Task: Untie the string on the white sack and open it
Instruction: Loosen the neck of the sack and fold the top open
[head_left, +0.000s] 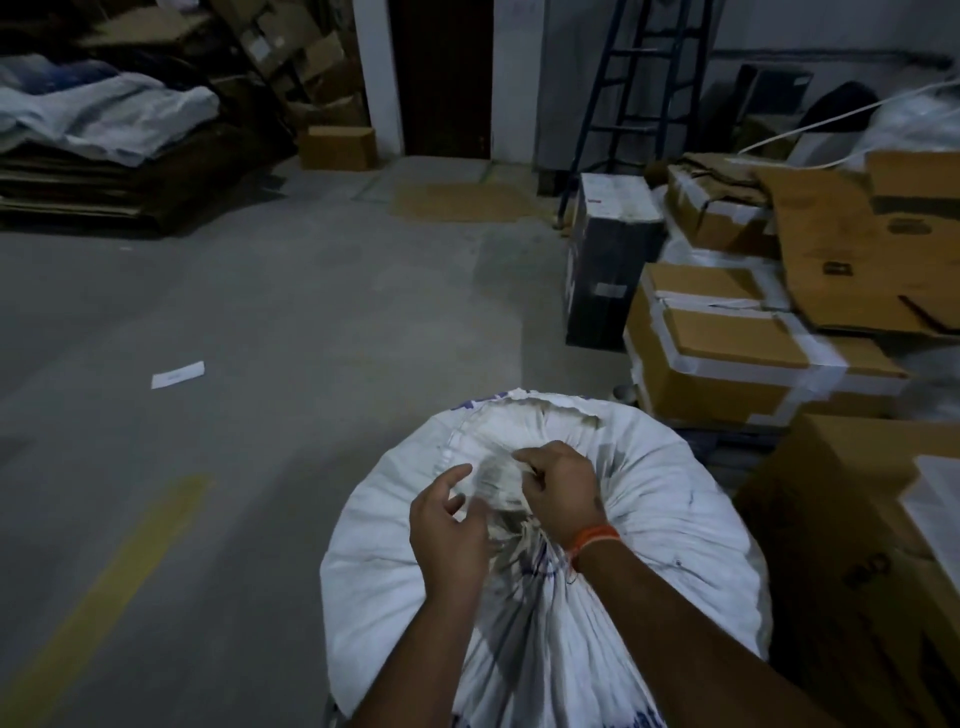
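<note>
1. Right hand (558, 493): pinched narrow on the gathered neck (501, 486) of the white sack (545, 597), thumb and forefinger closed on the bunched fabric. Whether the string itself is held cannot be told; the area is motion-blurred.
2. Left hand (447, 525): fingers half-curled, not closed on anything clearly seen, thumb raised beside the same bunch. Judged to be steadying the neck or feeling for a loose end while the other hand works.
3. An orange thread band (595, 540) is worn on the right wrist.
4. Both hands are set on top of the sack because the tie sits there, at the puckered centre where the pleats converge.
5. Sack: woven white material with faint blue print, bulging full, standing upright on the floor (260, 364) directly below the camera. Mouth is drawn shut, frayed rim fanned out beyond the hands. Tie judged not yet released.
6. No string can be singled out; it is likely buried in the folds.
7. Taped cardboard boxes (727, 353) are stacked just beside the sack on the right; a paper slip (177, 374) lies well apart on the left.
</note>
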